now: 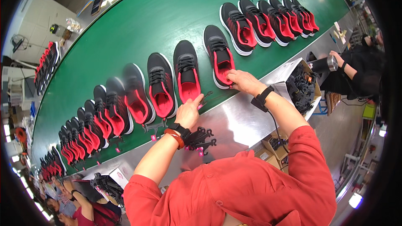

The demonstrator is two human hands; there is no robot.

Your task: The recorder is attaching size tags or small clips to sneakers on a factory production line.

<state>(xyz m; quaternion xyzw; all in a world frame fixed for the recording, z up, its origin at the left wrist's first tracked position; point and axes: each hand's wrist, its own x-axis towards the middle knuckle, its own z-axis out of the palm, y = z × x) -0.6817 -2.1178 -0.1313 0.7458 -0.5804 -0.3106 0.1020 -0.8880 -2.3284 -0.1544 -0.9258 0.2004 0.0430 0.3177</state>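
My right hand [245, 82] is closed on the heel collar of a black running shoe [218, 44] with a red lining and white sole. To its left, my left hand [188, 114] is at the heel of another such shoe [185, 58]. Its fingers are closed on a small black plastic shoe hanger [206, 97], whose hook sticks out on the right beside a red tag. Both shoes stand upright on the green belt [167, 12], heels toward me. My fingers partly hide where the hanger meets the shoe.
More matching shoes [159, 83] line the belt on both sides, some with hangers at their heels. Loose hangers [201, 138] lie on the metal ledge [232, 121] before me. A box of hangers [302, 86] stands at right. Another person's arm [347, 69] holds a dark cylinder [324, 64].
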